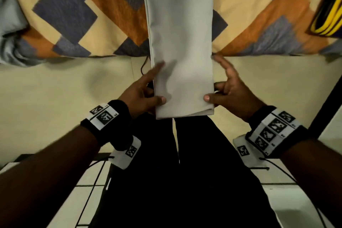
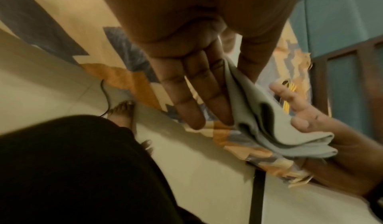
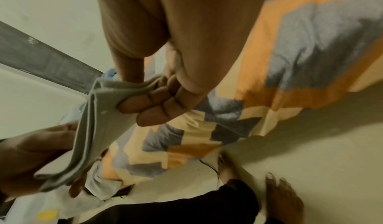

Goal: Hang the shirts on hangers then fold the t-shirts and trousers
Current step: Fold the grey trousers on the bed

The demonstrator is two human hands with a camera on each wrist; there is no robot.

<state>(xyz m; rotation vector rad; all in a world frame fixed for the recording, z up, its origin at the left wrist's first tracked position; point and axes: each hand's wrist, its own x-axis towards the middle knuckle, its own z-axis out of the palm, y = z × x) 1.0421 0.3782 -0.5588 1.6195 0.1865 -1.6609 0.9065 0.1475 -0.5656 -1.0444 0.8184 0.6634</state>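
Observation:
Light grey trousers (image 1: 182,42) lie lengthwise on the patterned bed, legs stacked, and their hem end hangs off the bed edge toward me. My left hand (image 1: 146,92) pinches the left hem corner, thumb on top, fingers underneath. My right hand (image 1: 224,90) pinches the right hem corner the same way, with its index finger stretched along the side edge. In the left wrist view the grey layers (image 2: 273,126) sit between thumb and fingers. In the right wrist view the hem (image 3: 97,122) is gripped by my right fingers (image 3: 153,106).
The bed cover (image 1: 77,15) has orange, blue and cream blocks. A crumpled pale garment (image 1: 9,24) lies at the left of the bed, and a black garment with yellow stripes (image 1: 327,15) at the right. Below are a cream floor, my dark trousers and bare feet (image 3: 283,198).

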